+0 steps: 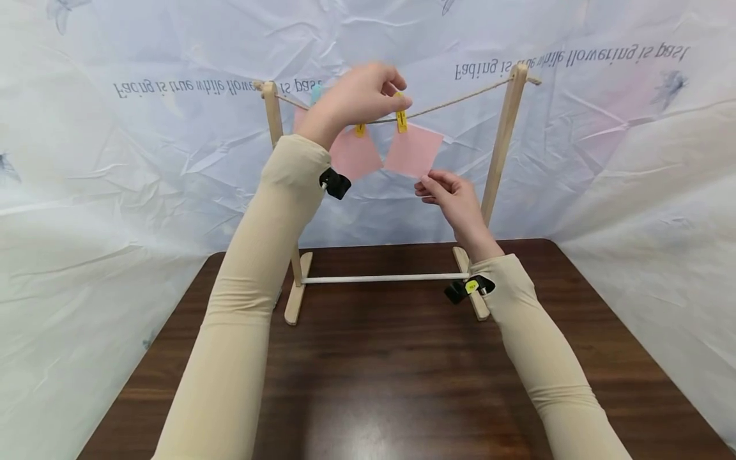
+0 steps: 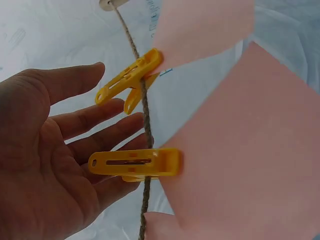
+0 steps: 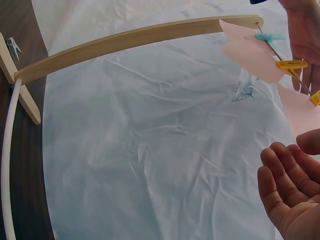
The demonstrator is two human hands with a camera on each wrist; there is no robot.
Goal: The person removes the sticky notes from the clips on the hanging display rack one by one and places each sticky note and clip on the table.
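2 yellow clips (image 2: 162, 162) w/ pink papers (image 1: 414, 152), L hand (image 1: 363, 94) loose nr clip, R hand (image 1: 456, 197) pinching paper

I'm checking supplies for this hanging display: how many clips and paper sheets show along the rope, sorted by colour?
Yellow clips: 2
Light blue clip: 1
Pink sheets: 3
Total: 6
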